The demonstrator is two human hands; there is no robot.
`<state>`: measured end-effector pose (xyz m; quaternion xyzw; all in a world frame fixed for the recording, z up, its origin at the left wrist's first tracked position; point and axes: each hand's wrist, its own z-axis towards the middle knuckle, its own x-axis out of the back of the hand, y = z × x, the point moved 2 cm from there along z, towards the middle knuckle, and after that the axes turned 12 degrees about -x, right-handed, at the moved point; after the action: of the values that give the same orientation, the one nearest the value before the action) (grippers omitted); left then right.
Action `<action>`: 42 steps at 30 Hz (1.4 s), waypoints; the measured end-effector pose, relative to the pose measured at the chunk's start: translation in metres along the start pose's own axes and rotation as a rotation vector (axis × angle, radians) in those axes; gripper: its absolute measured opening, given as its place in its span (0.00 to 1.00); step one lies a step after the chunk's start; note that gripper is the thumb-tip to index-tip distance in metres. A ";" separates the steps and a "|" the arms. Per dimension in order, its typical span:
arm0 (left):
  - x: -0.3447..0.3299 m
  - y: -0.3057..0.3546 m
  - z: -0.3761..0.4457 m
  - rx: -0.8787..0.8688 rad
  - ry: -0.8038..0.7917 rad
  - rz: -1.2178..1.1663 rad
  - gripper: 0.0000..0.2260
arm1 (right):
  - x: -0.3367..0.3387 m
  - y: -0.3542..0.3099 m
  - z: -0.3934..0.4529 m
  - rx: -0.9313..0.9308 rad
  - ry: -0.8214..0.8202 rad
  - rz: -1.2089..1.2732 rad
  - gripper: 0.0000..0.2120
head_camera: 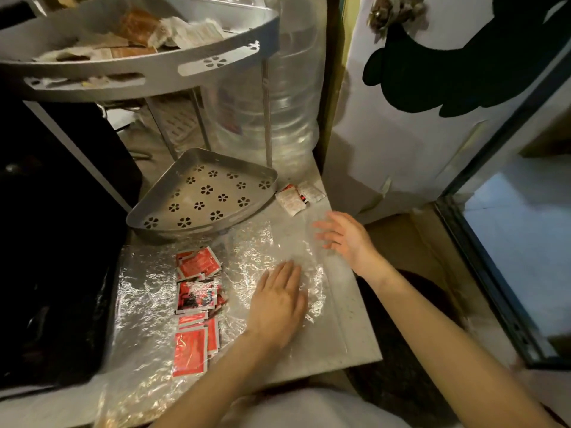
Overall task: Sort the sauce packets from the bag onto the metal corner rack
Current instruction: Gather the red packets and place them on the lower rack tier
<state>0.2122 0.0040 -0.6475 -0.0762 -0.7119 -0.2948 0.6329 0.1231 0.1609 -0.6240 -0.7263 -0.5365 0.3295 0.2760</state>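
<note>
A clear plastic bag (pixel 145 307) lies flat on the grey counter. Several red sauce packets (pixel 197 307) lie inside it in a loose column. My left hand (pixel 278 304) lies flat on the bag's right part, fingers straight. My right hand (pixel 343 239) hovers open over the bag's far right edge, holding nothing. A few white packets (pixel 298 196) lie on the counter beside the metal corner rack's bottom tray (pixel 163 200), which holds nothing. The rack's upper tier (pixel 148 67) holds brown and white packets.
A large clear water bottle (pixel 290 97) stands behind the rack's legs. A black appliance (pixel 58 242) fills the left side. At the right are a white fridge door (pixel 417 149) and a dark-framed opening. The counter's edge (pixel 358 304) runs below my right hand.
</note>
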 end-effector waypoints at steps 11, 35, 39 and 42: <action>-0.026 0.004 -0.007 0.051 -0.022 -0.002 0.30 | 0.005 0.066 -0.053 0.282 0.245 -0.788 0.02; -0.003 -0.005 0.002 0.053 0.002 -0.408 0.29 | 0.054 0.010 -0.040 0.326 0.668 -1.261 0.21; 0.035 -0.015 -0.011 0.159 0.301 -0.482 0.24 | -0.003 0.003 -0.037 0.521 0.419 -1.462 0.18; 0.054 -0.033 -0.026 0.276 0.411 -0.447 0.18 | -0.049 0.002 -0.035 0.589 0.150 -1.476 0.16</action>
<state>0.2081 -0.0504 -0.6063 0.2292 -0.6017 -0.3362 0.6873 0.1418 0.1110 -0.5945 -0.1010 -0.7498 0.1401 0.6387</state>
